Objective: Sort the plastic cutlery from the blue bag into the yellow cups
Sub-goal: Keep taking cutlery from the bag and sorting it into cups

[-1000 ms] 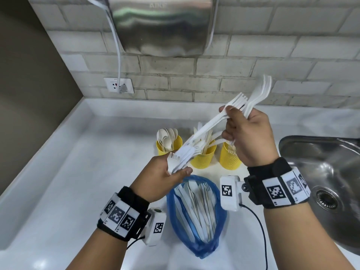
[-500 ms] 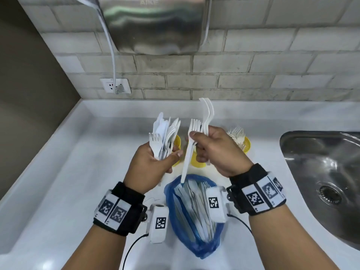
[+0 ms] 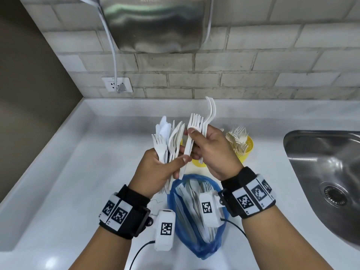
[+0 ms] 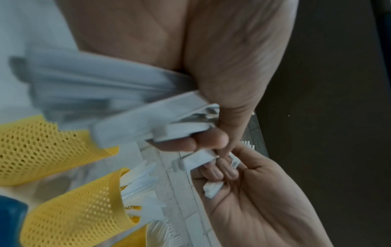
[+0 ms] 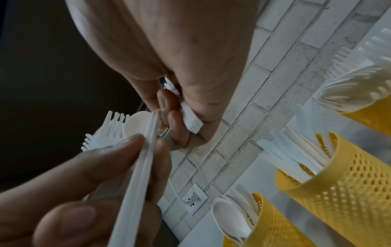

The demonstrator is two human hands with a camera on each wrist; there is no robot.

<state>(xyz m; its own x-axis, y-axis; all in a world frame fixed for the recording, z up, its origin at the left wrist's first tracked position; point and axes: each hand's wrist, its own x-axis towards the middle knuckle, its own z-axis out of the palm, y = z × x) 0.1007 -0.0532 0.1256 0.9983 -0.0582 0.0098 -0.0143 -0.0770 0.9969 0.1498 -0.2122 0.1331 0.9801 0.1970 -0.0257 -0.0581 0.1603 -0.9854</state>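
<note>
Since half a second ago our hands have drawn closer, the forks nearly touching the bundle. We stand at a white countertop (image 3: 64,172) under a grey brick wall (image 3: 253,61), a steel sink (image 3: 321,162) at right. Our left hand (image 3: 157,170) grips a mixed bundle of white plastic cutlery (image 3: 167,139); our right hand (image 3: 214,154) pinches white plastic forks (image 3: 194,123) upright. Below them lies the open blue plastic bag (image 3: 196,240), holding more cutlery. Behind stand perforated yellow cups (image 5: 330,180); three, it seems, though our hands hide them from the head view.
</note>
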